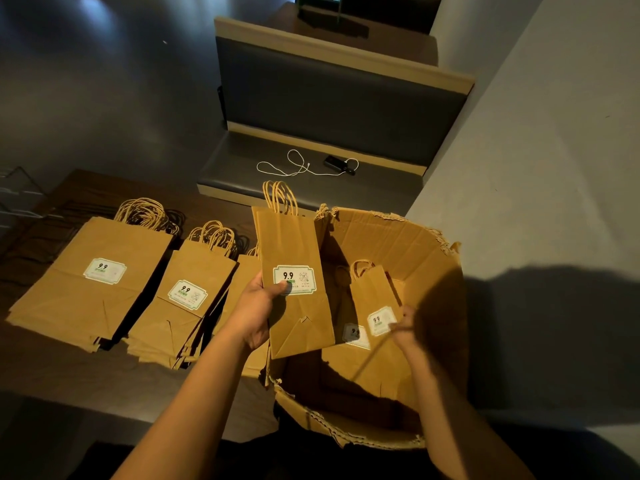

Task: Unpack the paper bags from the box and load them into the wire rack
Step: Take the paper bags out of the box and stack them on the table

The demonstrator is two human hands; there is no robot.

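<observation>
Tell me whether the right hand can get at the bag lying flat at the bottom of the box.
Probably yes. The right hand is already inside the open box, pinching an upright bag; the flat bag lies just beneath, but that hand is occupied.

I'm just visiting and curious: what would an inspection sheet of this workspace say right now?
Surface: dark table, partly covered by bags.
Job's things: torn cardboard box still holding bags; three flat bag stacks on the table; wire rack at far left, no bags seen in it.
Clutter: nothing seen.
Grippers: left hand holds a raised bag, thumb on its label; right hand pinches a bag in the box.
Cables: white cable and a dark device on the bench seat.
Surroundings: dim room, wall at right.
</observation>
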